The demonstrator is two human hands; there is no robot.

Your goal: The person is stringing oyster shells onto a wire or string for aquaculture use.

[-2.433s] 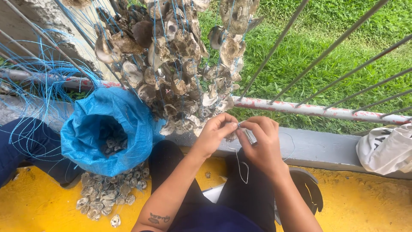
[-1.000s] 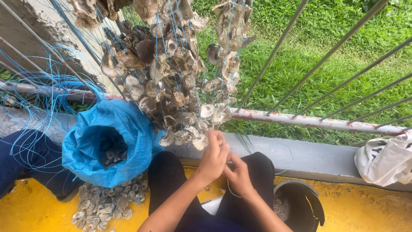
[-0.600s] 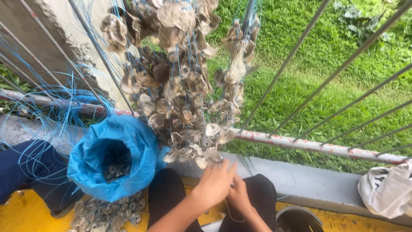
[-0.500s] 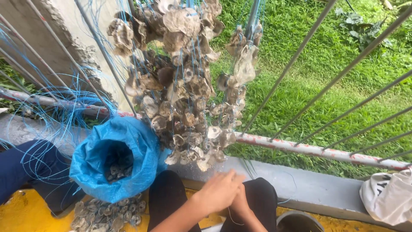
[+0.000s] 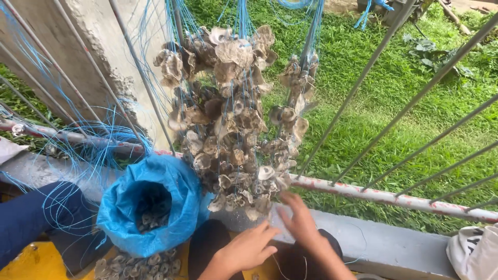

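Compared with half a second before, the view had tilted further up: the hanging cluster of shells (image 5: 233, 124) filled the centre of the frame, the blue strings (image 5: 241, 15) it hung from showed at the top edge, and more of the grass (image 5: 394, 93) lay in the upper right. The hands, earlier pressed together low in the frame, had parted. The left hand (image 5: 248, 250) sat at the bottom centre, its fingers spread loosely and holding nothing that could be seen. The right hand (image 5: 296, 220) had lifted just right of it, fingers open and reaching up so that the fingertips lay at the lowest shells of the cluster; whether they touched could not be told. A thin thread (image 5: 284, 264) trailed below the wrists at the bottom edge. The blue sack (image 5: 150, 207) stayed at the lower left, mouth open with shells inside, and loose shells (image 5: 135, 264) lay beneath it. The rusty painted rail (image 5: 394, 198) ran across the right half behind the hands, grey bars (image 5: 358, 88) slanting above it, and a white bag (image 5: 474, 251) sat in the lower right corner
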